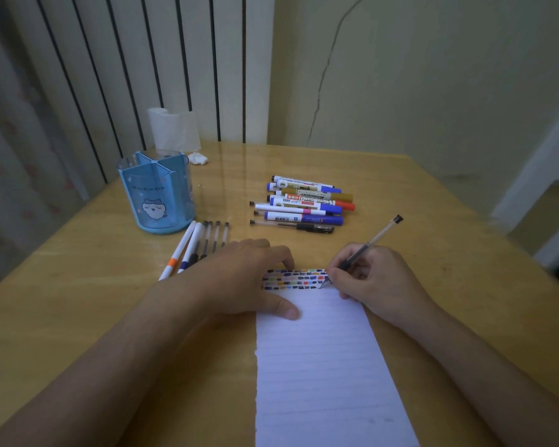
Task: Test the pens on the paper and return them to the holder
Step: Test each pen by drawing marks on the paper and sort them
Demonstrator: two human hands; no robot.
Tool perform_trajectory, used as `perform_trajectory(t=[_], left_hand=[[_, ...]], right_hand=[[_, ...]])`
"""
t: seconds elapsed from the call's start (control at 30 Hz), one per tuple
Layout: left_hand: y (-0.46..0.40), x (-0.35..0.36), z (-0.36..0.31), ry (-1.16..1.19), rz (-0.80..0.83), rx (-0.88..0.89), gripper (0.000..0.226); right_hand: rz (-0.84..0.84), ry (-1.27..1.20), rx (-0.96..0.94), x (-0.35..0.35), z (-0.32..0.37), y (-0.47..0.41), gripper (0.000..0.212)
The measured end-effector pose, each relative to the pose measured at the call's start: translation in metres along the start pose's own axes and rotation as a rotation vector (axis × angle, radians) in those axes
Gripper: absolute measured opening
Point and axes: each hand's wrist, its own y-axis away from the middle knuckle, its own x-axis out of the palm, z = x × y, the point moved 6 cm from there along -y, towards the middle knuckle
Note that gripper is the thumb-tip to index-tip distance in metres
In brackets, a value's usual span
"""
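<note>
Nearest the lens, two bare forearms across the wooden table, either side of a lined sheet of paper. Beyond the grip, a plain wall and a striped panel. Left hand flat on the sheet's upper left corner, fingers straight, thumb pressing the paper's edge. Right hand at the upper right corner, fingers curled round a clear gel pen, capped end tilted up and away to the right, tip touching the paper at the right end of the rows of coloured test marks. Far to the left of the grip and further back, a blue divided pen holder with a cartoon face, upright, no pens showing in it. Behind the holder, a white tissue roll and a crumpled tissue. Straight back from the grip, a pile of markers and pens lying sideways, touching one another. Left of the grip, just beyond the left hand's knuckles, a row of five thin pens side by side, lower ends hidden under that hand.
</note>
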Motion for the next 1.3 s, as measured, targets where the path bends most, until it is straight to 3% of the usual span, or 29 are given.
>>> perform_trajectory(t=[1.3], left_hand=[[-0.0011,0.0022,0.0031,0.021,0.003,0.008,0.070]], right_hand=[[0.017,-0.023,0.001,0.0009,0.0005,0.0004,0.012]])
